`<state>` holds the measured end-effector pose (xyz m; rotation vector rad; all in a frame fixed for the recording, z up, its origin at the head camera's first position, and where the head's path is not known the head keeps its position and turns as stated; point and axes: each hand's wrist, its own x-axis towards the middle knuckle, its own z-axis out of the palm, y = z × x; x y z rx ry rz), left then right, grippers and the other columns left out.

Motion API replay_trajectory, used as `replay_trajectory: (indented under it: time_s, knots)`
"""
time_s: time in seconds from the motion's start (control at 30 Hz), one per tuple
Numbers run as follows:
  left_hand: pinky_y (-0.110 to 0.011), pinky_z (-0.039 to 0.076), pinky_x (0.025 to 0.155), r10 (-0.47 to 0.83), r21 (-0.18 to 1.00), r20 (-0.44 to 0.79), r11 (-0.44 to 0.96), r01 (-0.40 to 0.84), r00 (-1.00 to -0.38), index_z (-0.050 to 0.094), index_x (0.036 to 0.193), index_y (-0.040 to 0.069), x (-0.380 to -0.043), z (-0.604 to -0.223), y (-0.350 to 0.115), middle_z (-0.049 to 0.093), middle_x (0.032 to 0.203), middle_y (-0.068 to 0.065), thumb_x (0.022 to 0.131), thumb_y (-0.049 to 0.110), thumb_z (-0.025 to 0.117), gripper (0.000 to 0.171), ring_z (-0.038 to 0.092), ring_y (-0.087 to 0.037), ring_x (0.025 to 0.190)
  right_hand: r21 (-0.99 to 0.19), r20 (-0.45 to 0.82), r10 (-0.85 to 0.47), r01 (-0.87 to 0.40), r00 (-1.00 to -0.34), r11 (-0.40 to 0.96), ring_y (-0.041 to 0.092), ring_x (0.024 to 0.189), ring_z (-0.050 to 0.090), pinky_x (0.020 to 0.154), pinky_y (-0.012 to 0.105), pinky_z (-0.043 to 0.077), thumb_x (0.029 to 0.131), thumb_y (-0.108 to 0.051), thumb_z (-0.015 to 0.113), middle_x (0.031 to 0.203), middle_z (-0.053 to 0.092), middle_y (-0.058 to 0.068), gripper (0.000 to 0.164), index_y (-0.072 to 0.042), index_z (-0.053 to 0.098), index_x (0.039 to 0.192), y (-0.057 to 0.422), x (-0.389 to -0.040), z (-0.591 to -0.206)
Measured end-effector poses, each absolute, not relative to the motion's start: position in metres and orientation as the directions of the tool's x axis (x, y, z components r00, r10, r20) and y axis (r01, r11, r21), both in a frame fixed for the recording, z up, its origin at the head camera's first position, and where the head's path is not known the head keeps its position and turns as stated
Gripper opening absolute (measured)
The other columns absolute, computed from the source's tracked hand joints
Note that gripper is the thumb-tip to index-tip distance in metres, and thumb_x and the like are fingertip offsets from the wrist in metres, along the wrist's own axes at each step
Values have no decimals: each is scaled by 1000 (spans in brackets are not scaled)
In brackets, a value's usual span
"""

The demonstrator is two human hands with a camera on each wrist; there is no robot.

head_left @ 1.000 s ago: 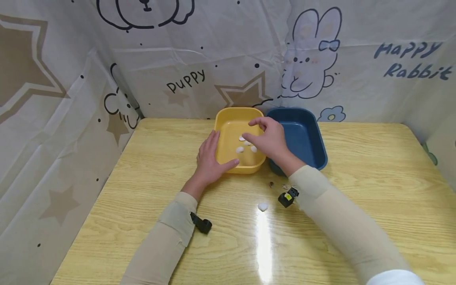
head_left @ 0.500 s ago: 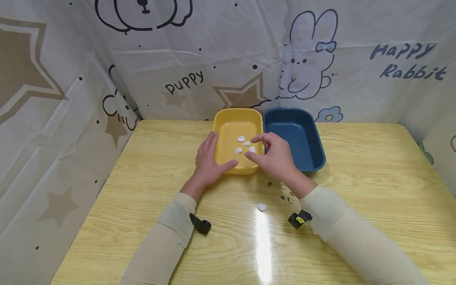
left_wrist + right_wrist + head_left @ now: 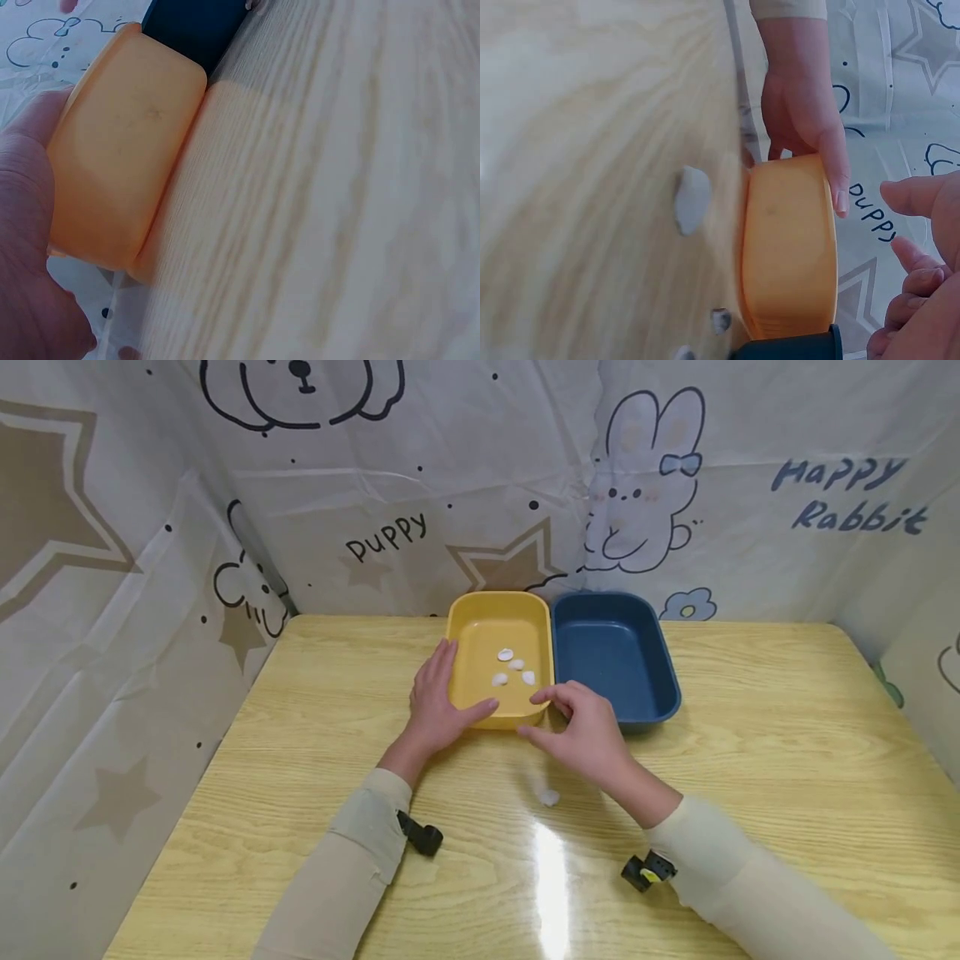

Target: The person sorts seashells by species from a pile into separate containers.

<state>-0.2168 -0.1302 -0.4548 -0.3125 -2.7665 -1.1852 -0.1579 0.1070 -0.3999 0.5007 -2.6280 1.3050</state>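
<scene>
My left hand (image 3: 438, 700) rests on the near left corner of the yellow bin (image 3: 501, 603), fingers fairly straight along its side and thumb over the front rim. In the bin lie several white seashells (image 3: 506, 654). My right hand (image 3: 588, 735) hovers at the bin's near right corner. Its thumb and index finger are apart with nothing between them, as the right wrist view also shows. On the table, below that hand, a larger white seashell (image 3: 549, 797) lies by itself. A small dark-and-pale piece (image 3: 720, 321) shows near the bins in the right wrist view.
A dark blue bin (image 3: 618, 652) stands against the yellow bin's right side, near the back edge of the wooden table (image 3: 337, 693). A printed cloth (image 3: 300, 552) hangs behind and at the left. Black wrist cameras (image 3: 422, 837) are worn on both forearms.
My right hand has drawn back from over the yellow bin toward me, past its front rim. The white shells inside now show fully. My left hand stays on the bin.
</scene>
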Motion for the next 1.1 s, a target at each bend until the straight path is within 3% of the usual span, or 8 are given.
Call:
replay_trajectory:
  time_s: [0.33, 0.5, 0.73, 1.1]
  knots:
    - [-57, 9, 113, 143, 706, 174, 672, 225, -974, 12, 162, 21, -216, -455, -130, 5, 166, 1, 79, 60, 74, 111, 6, -31, 148, -732, 207, -258, -324, -944, 600, 18, 70, 44, 62, 36, 36, 75, -20, 90, 77, 50, 10, 34, -9, 73, 102, 118, -135, -415]
    - [-57, 9, 113, 140, 707, 170, 672, 219, -976, 12, 162, 21, -215, -454, -130, 5, 166, 2, 80, 60, 74, 110, 6, -31, 148, -717, 142, -293, -302, -946, 629, 19, 73, 46, 64, 37, 38, 74, -21, 89, 79, 54, 7, 36, -8, 73, 103, 120, -125, -425]
    - [-57, 9, 113, 138, 706, 175, 673, 222, -975, 13, 162, 22, -217, -454, -130, 6, 166, 2, 80, 60, 73, 109, 6, -29, 148, -674, 38, -333, -270, -942, 688, 21, 86, 57, 78, 41, 46, 74, -28, 90, 95, 65, -1, 34, -13, 73, 98, 125, -120, -435]
    - [-57, 9, 114, 142, 719, 159, 662, 213, -977, 11, 162, 23, -216, -453, -130, 6, 166, 2, 79, 58, 75, 110, 5, -27, 148, -624, -32, -381, -280, -924, 730, 17, 91, 61, 83, 42, 48, 73, -31, 89, 92, 64, -6, 25, -19, 72, 87, 134, -116, -441]
